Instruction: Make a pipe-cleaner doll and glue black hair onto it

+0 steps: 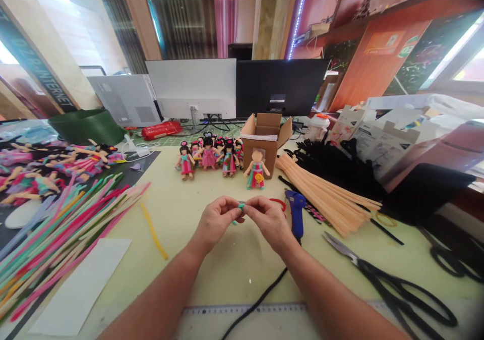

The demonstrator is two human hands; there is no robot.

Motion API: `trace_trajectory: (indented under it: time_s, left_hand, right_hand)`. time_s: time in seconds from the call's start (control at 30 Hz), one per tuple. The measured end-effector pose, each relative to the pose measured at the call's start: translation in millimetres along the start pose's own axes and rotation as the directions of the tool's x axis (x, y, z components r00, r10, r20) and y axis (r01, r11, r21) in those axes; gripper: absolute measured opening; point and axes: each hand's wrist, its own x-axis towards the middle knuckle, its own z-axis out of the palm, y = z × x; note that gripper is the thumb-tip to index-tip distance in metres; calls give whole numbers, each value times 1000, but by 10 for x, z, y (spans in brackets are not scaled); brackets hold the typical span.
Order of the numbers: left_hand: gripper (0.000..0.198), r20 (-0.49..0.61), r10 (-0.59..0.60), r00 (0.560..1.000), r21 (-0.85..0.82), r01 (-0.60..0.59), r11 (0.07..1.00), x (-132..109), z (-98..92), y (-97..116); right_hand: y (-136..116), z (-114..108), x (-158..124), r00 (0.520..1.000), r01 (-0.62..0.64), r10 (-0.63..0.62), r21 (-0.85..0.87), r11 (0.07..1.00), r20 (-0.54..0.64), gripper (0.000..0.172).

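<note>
**Two hands on a scrap of teal**

At the centre of the frame the left hand [215, 224] and right hand [269, 221] meet, the fingertips of both pinched tight on a short teal pipe cleaner piece [241, 207] above the pale table [227, 264]. A blue glue gun [295, 205] lies just right of them, with black scissors [381, 279] at lower right. Coloured pipe cleaners [56, 224] fan across the left. Small dolls [209, 156] stand beyond, beside a cardboard box [266, 140].
</note>
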Motion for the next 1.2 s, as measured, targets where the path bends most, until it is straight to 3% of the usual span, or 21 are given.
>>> trace_trajectory:
  time_s: [0.13,0.23,0.33,0.43,0.57,0.7,1.03,1.2]
  left_hand:
    - [24,5,-14,1000,5,14,1000,-6,-6,9]
    - [23,-20,-25,1000,-7,24,1000,-1,-6,25]
    - [24,-38,-72,997,-83,68,994,11,-9,40]
    - [26,-17,-127,992,-174,123,977,19,-15,45]
    - [25,30,-165,986,-234,168,958,16,-20,51]
    - [26,55,-188,981,-275,196,941,10,-21,66]
    - [26,128,-251,959,-300,279,912,1,-62,65]
    - [28,108,-259,960,-290,279,915,3,-44,62]
  right_hand:
    - [-9,-2,-15,999,34,-34,-58,998,-1,15]
    - [1,3,-13,1000,-14,15,-17,1000,28,15]
    - [28,0,6,998,-49,46,50,998,44,26]
    - [34,-10,7,997,69,-69,8,998,34,25]
    - [-13,-25,-34,961,276,-267,-224,935,74,16]
    - [-42,-29,-61,936,353,-333,-311,882,118,16]
    - [-57,-32,-59,944,330,-310,-320,888,114,11]
    - [-56,-41,-44,955,296,-279,-296,908,97,13]
